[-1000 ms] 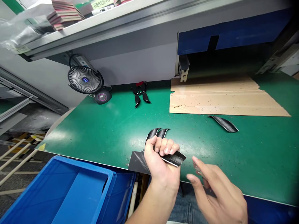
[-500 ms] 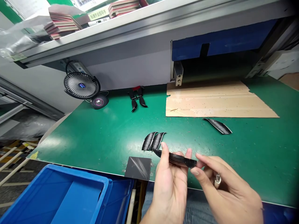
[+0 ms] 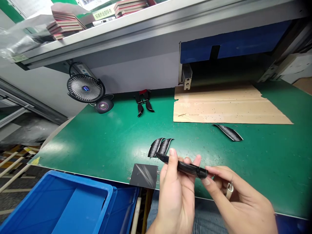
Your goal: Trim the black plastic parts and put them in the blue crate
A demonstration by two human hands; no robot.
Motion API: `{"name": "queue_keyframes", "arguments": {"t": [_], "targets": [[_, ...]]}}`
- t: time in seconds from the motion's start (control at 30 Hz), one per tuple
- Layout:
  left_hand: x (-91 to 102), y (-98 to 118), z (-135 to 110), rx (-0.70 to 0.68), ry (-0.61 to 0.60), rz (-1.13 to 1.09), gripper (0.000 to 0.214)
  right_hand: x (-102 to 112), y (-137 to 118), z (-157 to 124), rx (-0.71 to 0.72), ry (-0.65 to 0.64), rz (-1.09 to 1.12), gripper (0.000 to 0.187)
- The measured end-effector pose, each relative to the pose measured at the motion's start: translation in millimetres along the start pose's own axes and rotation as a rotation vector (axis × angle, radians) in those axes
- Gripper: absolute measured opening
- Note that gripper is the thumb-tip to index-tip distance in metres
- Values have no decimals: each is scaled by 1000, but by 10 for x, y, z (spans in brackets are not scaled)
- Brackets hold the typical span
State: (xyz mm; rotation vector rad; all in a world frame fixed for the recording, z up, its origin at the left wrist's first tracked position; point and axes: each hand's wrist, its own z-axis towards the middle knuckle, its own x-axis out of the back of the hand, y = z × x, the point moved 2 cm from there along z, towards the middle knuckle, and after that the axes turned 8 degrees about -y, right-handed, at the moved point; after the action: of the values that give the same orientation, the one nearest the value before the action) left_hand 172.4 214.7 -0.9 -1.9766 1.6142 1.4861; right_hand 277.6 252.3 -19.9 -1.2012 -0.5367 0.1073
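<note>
Two hands, one piece: the left hand (image 3: 175, 198) and the right hand (image 3: 237, 198) both have hold of a curved black strip (image 3: 187, 167), its glossy edge turned up. Left hand nearly closed, thumb on the near side and fingers curled behind, gripping along the strip's middle. Right hand pinches the other end between thumb and forefinger, remaining fingers folded loosely below; a metal ring (image 3: 229, 190) shows on one finger.

Change over the last half second is small: the strip has rolled slightly and tilted more, and the right hand has closed in on its end.

Long axis runs diagonally, upper left to lower right, held above the green mat (image 3: 73, 146). The narrower end points up-left at two similar curved black pieces (image 3: 159, 147) lying side by side on the mat, just beyond the left thumb.

Outward from there: a dark square sheet (image 3: 143, 175) at the mat's front edge, just left of the left hand; a third curved piece (image 3: 227, 132) to the right, near a torn cardboard sheet (image 3: 231, 105). Further back, a small desk fan (image 3: 85, 88) and a blue plastic crate (image 3: 73, 201) below the mat's edge — neither touched.
</note>
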Motion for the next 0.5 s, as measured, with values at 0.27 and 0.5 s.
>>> {"name": "queue_keyframes", "arguments": {"t": [0.27, 0.5], "targets": [[68, -84, 35, 238, 97, -73, 28, -17, 44, -36, 9, -38, 137, 11], [103, -125, 55, 222, 102, -78, 23, -18, 121, -39, -154, -170, 282, 18]]}}
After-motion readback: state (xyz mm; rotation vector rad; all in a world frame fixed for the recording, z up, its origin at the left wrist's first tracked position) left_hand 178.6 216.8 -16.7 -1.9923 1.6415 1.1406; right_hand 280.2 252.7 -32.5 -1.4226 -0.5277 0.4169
